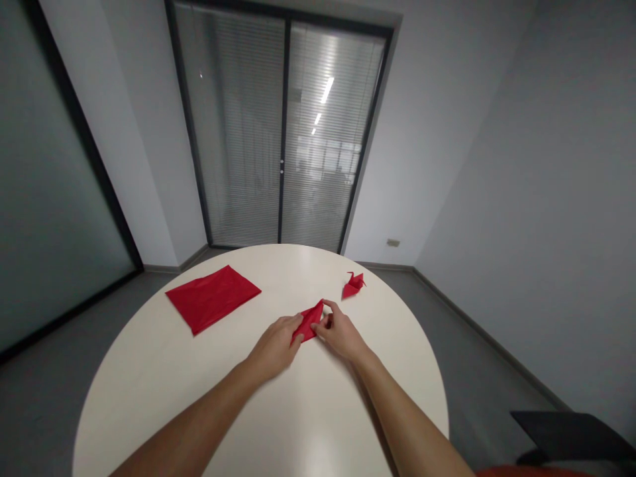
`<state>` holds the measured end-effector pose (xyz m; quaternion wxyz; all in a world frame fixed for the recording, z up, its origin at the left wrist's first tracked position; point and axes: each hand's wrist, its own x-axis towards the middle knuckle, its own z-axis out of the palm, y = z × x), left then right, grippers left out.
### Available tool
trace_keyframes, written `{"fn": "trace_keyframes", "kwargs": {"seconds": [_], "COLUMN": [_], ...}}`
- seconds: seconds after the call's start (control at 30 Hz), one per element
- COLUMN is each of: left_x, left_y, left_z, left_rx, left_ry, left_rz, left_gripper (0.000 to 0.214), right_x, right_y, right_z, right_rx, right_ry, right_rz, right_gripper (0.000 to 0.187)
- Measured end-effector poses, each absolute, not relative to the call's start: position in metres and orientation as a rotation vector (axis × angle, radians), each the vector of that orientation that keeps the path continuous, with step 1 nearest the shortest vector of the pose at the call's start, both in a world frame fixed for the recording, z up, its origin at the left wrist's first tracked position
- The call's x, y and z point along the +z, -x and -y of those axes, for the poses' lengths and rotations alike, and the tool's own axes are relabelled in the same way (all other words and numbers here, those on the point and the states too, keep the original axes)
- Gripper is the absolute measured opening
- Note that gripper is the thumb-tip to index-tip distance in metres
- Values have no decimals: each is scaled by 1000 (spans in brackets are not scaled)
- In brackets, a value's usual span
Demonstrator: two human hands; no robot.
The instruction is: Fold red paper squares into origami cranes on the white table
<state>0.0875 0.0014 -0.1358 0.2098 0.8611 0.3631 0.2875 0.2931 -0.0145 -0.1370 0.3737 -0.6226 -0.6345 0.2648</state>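
Observation:
A small piece of folded red paper [311, 320] is held between my two hands, just above or on the table; I cannot tell which. My left hand [279, 343] grips its left side, with the thumb at the lower edge and the fingers over the top. On the other side my right hand [342, 332] pinches the paper's right edge, its index finger at the upper tip and the thumb lower down. Part of the paper lies hidden under my fingers. Beyond my right hand stands a red origami crane [354, 285].
A flat stack of red paper sheets [213, 298] lies at the left of the round white table [149, 397]. Glass doors with blinds [283, 132] stand behind the table. A dark chair [571, 434] is at the lower right.

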Motion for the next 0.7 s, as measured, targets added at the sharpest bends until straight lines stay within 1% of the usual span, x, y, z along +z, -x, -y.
{"fn": "trace_keyframes", "kwargs": {"seconds": [0.07, 0.27, 0.33, 0.43, 0.5, 0.53, 0.7], "left_x": [-138, -146, -148, -150, -150, -149, -142], "left_y": [-87, -87, -87, -86, -84, -83, -76], "left_z": [-3, -7, -8, -7, -7, -7, -5], "left_rx": [787, 699, 685, 650, 613, 598, 568], "left_ry": [-2448, -2559, -2582, -2598, -2602, -2602, -2606], "left_rz": [-979, -966, -952, -928, -921, -920, -891], "left_gripper": [40, 41, 40, 44, 46, 46, 49], "right_x": [-137, -127, -125, -126, -128, -129, -131], "right_y": [-292, -285, -285, -287, -288, -288, -294], "right_z": [14, 17, 19, 20, 20, 20, 16], "right_rx": [631, 342, 234, 116, 88, 87, 85], "right_ry": [1643, 1808, 1815, 1732, 1661, 1639, 1623], "right_rz": [1645, 1749, 1793, 1929, 2014, 2041, 2043], "right_gripper": [65, 52, 51, 57, 63, 63, 43]}}
